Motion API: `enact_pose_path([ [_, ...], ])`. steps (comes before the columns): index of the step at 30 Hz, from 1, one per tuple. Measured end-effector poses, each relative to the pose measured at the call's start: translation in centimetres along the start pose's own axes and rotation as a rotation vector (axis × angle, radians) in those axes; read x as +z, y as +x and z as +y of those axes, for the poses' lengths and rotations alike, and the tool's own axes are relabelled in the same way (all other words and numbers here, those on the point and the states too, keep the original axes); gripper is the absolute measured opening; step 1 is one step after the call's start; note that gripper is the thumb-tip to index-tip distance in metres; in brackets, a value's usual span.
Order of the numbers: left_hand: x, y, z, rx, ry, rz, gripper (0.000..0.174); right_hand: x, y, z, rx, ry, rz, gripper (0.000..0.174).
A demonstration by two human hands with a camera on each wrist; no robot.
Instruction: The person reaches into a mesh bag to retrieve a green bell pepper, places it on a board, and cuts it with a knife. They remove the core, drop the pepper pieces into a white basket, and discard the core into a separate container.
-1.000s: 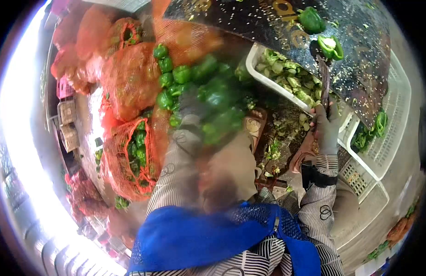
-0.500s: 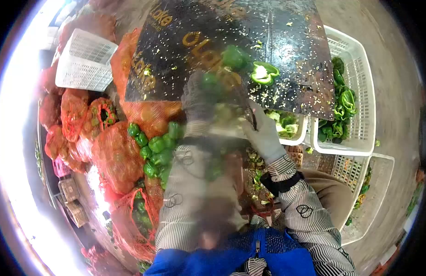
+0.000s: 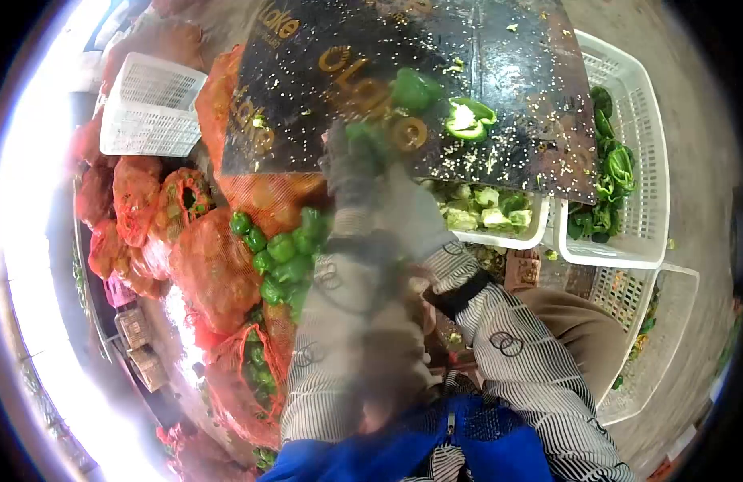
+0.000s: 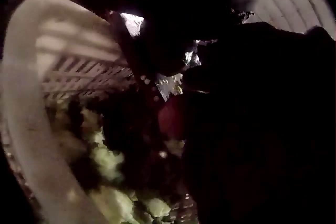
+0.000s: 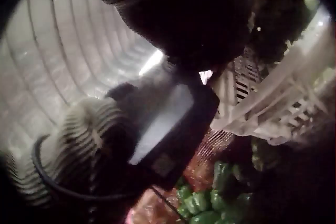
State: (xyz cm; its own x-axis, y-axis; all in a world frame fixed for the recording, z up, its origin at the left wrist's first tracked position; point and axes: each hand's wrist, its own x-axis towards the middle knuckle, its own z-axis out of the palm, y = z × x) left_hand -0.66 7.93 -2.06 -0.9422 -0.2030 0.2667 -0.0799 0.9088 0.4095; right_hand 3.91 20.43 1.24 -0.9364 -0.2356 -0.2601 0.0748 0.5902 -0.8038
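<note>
My gloved left hand (image 3: pixel 353 165), blurred in the head view, grips a green bell pepper (image 3: pixel 370 138) at the front edge of the dark board (image 3: pixel 323 32). Close to its right, my gloved right hand (image 3: pixel 412 217) has its fingers curled; the knife seen in it earlier is lost in blur. Another green pepper (image 3: pixel 414 90) and a cut pepper half (image 3: pixel 470 119) lie beyond on the seed-strewn board. Pale pepper cores (image 3: pixel 488 215) fill a white basket (image 4: pixel 23 103) under the hands. Both wrist views are mostly dark.
Whole peppers (image 3: pixel 283 257) are heaped at left among red mesh bags (image 3: pixel 215 273). A white crate (image 3: pixel 151 104) stands farther back. On the right, another white crate (image 3: pixel 659 185) holds pepper pieces (image 3: pixel 616 177).
My left hand has risen from the pepper heap to the board's edge with a pepper. My right hand has come left to meet it. The head view has shifted too.
</note>
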Motion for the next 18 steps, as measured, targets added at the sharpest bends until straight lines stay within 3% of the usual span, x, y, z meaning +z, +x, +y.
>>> enact_pose_path([
  [4, -3.3, 1.4, 2.1, -0.249, -0.023, -0.266, 0.049, 1.1, 0.4, -0.1, -0.170, -0.241, 0.077, 0.044],
  [6, -3.7, 1.9, 3.3, -0.258, 0.048, -0.305, 0.046, 1.3, 0.2, 1.2, -0.309, -0.339, 0.148, 0.048],
  [8, -5.3, 2.5, 5.6, -0.303, 0.046, -0.459, 0.044, 2.1, -1.3, 2.8, -0.236, -0.278, 0.089, 0.052],
  [9, 2.5, 1.7, -2.1, -0.375, -0.722, -0.161, 0.045, 2.2, -2.2, 3.4, -0.162, -0.221, 0.039, 0.056],
  [10, 5.1, 2.9, -3.3, -0.381, -0.724, -0.156, 0.045, 0.9, -3.3, 2.7, -0.165, -0.226, 0.034, 0.056],
  [12, 8.8, 4.3, -4.6, -0.111, 0.131, -0.031, 0.033, -2.4, -5.5, 0.2, -0.105, -0.234, -0.002, 0.060],
  [13, 9.0, 3.9, -4.6, 0.017, 0.566, 0.025, 0.028, 0.6, -5.4, 3.2, -0.220, -0.331, 0.269, 0.055],
  [14, 3.2, 3.7, 1.2, -0.377, 0.048, 0.066, 0.025, -0.8, -5.6, 1.6, -0.054, -0.306, 0.161, 0.052],
  [15, 1.6, 3.9, 3.1, -0.428, 0.032, -0.006, 0.030, -1.8, -4.2, 4.4, -0.306, -0.327, 0.161, 0.050],
  [16, 1.5, 4.5, 3.6, -0.411, 0.052, -0.057, 0.035, -2.9, -2.8, 4.0, -0.113, -0.298, 0.033, 0.048],
  [18, 2.1, 5.6, 3.3, -0.390, 0.063, -0.117, 0.044, -5.1, -2.4, 3.8, -0.177, -0.343, 0.096, 0.045],
])
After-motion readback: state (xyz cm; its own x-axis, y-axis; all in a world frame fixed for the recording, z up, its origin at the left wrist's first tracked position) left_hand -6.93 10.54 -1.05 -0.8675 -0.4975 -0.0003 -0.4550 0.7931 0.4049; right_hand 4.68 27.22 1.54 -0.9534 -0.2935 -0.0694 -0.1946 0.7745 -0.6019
